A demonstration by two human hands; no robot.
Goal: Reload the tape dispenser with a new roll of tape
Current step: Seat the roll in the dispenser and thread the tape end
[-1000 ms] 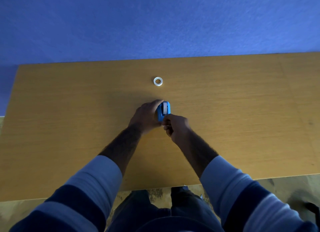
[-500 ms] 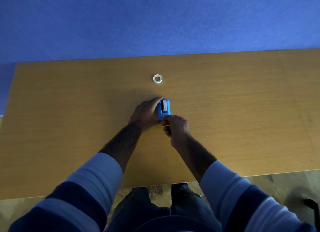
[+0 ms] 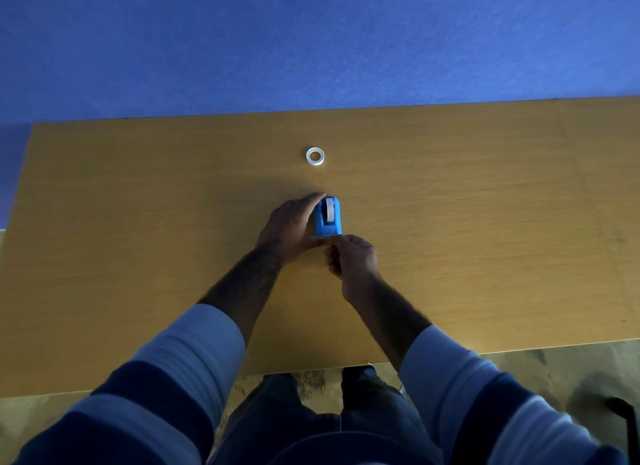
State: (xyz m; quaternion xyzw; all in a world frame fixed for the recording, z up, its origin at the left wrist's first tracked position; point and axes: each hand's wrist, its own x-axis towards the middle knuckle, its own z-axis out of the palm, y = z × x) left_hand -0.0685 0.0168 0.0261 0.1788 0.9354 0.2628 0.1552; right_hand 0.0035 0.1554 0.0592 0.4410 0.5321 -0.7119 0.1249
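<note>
A small blue tape dispenser [image 3: 328,218] stands on the wooden table [image 3: 485,222], with a roll of tape [image 3: 329,210] seated in it. My left hand [image 3: 290,227] grips the dispenser from its left side, fingers along its far end. At the dispenser's near end my right hand [image 3: 351,256] pinches with thumb and forefinger; what it pinches is too small to tell, likely the tape's end. A white ring [image 3: 315,156], a tape core or roll, lies flat on the table beyond the dispenser, apart from both hands.
The table's near edge [image 3: 450,355] runs just in front of my legs. A blue wall [image 3: 311,41] rises behind the far edge. A dark object [image 3: 623,416] sits on the floor at the lower right.
Both hands stay on the dispenser. My right hand has shifted slightly back toward me at the dispenser's near end, showing more of the dispenser's top.
</note>
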